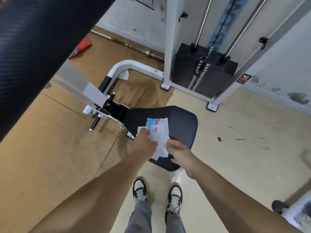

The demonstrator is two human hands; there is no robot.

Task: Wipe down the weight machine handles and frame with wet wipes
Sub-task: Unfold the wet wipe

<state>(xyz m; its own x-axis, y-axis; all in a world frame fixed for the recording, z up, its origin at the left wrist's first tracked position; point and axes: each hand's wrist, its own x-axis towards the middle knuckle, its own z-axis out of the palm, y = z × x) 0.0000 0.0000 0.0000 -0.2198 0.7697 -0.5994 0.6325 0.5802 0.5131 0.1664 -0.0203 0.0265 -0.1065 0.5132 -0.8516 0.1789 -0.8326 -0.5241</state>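
So I'm looking down on the black textured seat pad [183, 125], which is doubling as a little table here. The blue-and-white soft plastic wet wipe pack [158, 126] is lying flat on the middle of that seat, probably so both hands are free. My left hand [144, 143] is curling its fingers on what looks like a white wet wipe sheet [142, 129] at the pack's left edge over the seat. My right hand [180, 153] is sitting on the pack's near end by the seat's front edge, likely steadying it. I can't tell if it's actually gripping. The white steel frame tube [134, 64] beyond the seat is not being wiped yet.
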